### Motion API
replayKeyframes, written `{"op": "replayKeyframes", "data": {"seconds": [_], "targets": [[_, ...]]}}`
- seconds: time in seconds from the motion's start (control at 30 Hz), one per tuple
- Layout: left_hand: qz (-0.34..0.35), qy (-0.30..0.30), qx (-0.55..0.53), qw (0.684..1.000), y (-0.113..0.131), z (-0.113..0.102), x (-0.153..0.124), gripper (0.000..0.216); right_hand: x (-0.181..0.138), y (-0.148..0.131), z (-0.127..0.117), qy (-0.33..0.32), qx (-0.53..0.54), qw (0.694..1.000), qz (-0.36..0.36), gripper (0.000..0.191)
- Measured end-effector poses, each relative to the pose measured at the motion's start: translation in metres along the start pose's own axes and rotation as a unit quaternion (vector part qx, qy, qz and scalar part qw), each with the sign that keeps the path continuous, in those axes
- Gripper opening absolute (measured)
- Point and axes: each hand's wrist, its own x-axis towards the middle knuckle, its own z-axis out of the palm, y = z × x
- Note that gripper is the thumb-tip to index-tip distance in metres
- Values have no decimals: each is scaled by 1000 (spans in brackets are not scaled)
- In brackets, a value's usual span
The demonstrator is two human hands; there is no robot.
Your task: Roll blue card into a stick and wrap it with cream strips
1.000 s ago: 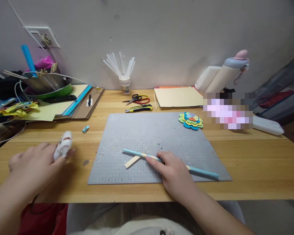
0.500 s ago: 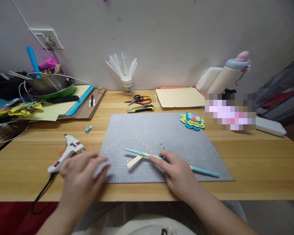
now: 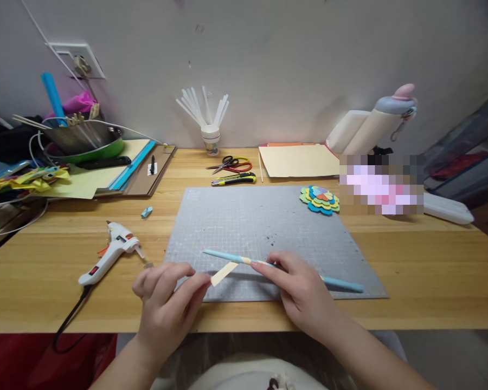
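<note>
A thin light-blue stick point(image 3: 344, 285), perhaps a paper-wrapped straw, lies slantwise just over the cutting mat point(image 3: 244, 216). My right hand point(image 3: 303, 290) is closed around its middle, forefinger along the top. From the stick, a narrow cream paper strip point(image 3: 225, 273) hangs off toward the left; part of it is wound around the stick. My left hand point(image 3: 171, 295) pinches the strip's loose end between thumb and forefinger. A white hot glue gun point(image 3: 109, 257) rests on its side left of the mat, close to my left hand.
Yellow-and-black cutter knife point(image 3: 233, 179) and scissors point(image 3: 230, 164) lie behind the mat. A layered paper flower point(image 3: 320, 200) sits at its far right corner. Farther back stand a cup of white sticks point(image 3: 210, 140) and cream paper point(image 3: 301, 161). A pan point(image 3: 85, 146) is at left.
My left hand has moved right from beside the glue gun to the cream strip and closed on its end. My right hand keeps hold of the stick, nearly unmoved.
</note>
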Motion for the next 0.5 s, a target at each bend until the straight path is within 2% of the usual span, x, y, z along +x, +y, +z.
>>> {"op": "replayKeyframes", "data": {"seconds": [0.13,0.33,0.5], "targets": [[15,-4,-14,1000,-1,1,-3,15,-1,-1,0,-8,-3,1000,6,66],[29,4,-20,999,2,-3,-3,11,5,-7,1,10,-19,998,56,30],[62,-33,24,997,2,-8,-4,17,9,-16,1,2,-76,993,86,22]]}}
